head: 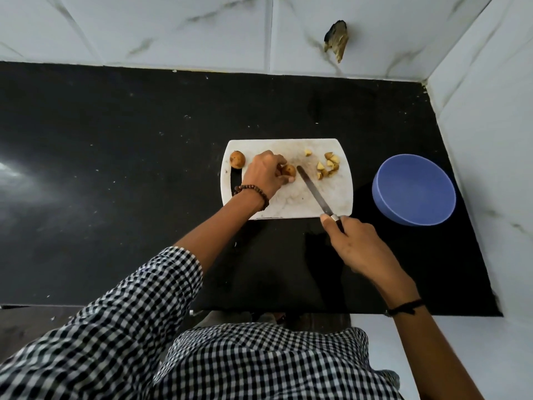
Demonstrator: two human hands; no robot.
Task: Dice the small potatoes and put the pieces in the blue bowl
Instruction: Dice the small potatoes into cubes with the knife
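A white cutting board [340,203] lies on the black counter. My left hand [264,174] pins a small brown potato [289,170] on the board's middle. My right hand [356,243] grips a knife [314,192] by its handle; the blade angles up-left, its tip just right of the held potato. A second whole potato [237,159] rests at the board's left end. Several diced pieces [328,167] lie at the board's right end, one stray piece [308,153] apart from them. The blue bowl [414,189] stands right of the board and looks empty.
The black counter [115,168] stretches wide to the left. White marble-patterned tiled walls close the back [202,30] and the right [490,140]. A hole [336,39] breaks the back wall. The counter's front edge runs just before my checked shirt.
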